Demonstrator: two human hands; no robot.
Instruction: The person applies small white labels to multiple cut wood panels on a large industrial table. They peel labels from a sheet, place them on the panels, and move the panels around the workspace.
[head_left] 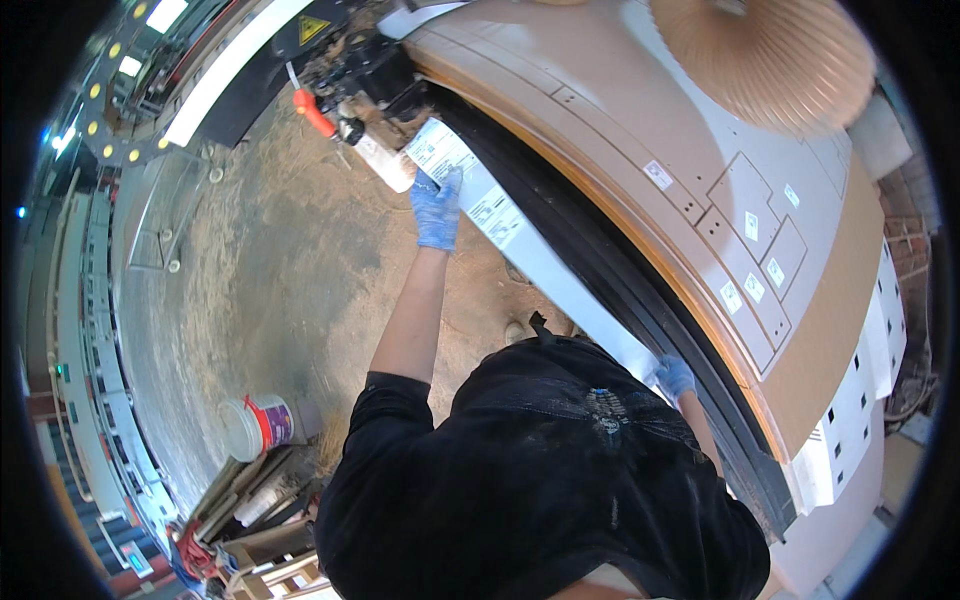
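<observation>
The long, narrow, pale white-blue board strip (545, 272) runs on a diagonal from the upper centre of the frame to the lower right, alongside the black ridged rail (612, 265) of the machine bed. Blue-gloved left hand (437, 212) has its fingers closed on the strip's left edge near the top end, next to the white printed paper labels (495, 217). Blue-gloved right hand (676, 376) looks curled round the far end at lower right, though its fingertips are too small to make out. My guess is it's stiff but fairly light, maybe a bit whippy in the middle given the length. Smooth face probably gets slidey with gloves, and I'd expect corners to chip before anything else. Holding near both ends seems right, pinching edges rather than labels.
</observation>
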